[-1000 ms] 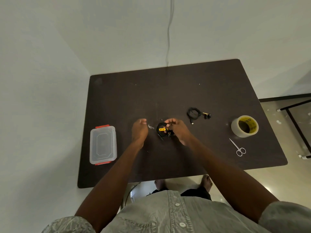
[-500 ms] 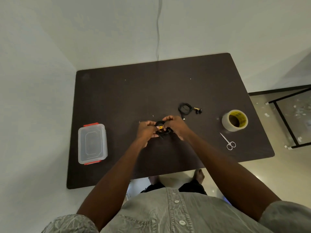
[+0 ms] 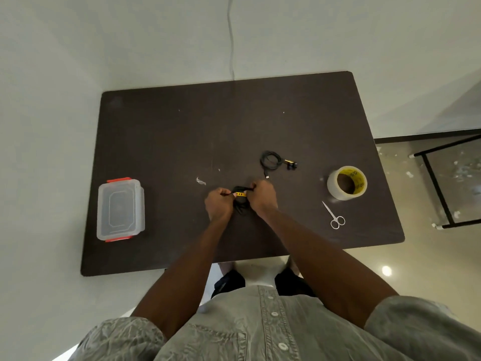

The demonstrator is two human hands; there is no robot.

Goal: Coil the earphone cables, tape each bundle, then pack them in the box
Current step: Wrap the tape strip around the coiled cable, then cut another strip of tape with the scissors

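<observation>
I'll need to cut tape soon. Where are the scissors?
In the head view, the scissors lie on the table's right side, just nearer the person than the tape roll.

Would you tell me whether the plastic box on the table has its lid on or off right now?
Lid on: the box shows its clear embossed lid seated on top, with red clips at both ends.

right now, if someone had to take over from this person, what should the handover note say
Left hand and right hand both pinch a coiled black earphone bundle at mid-table, working yellow tape round it.
Second coiled earphone lies beyond the hands, a yellow band near its earbuds.
Tape roll and scissors sit to the right; the box, lid on, to the left.
Left: finish taping, open box, pack both.
</observation>
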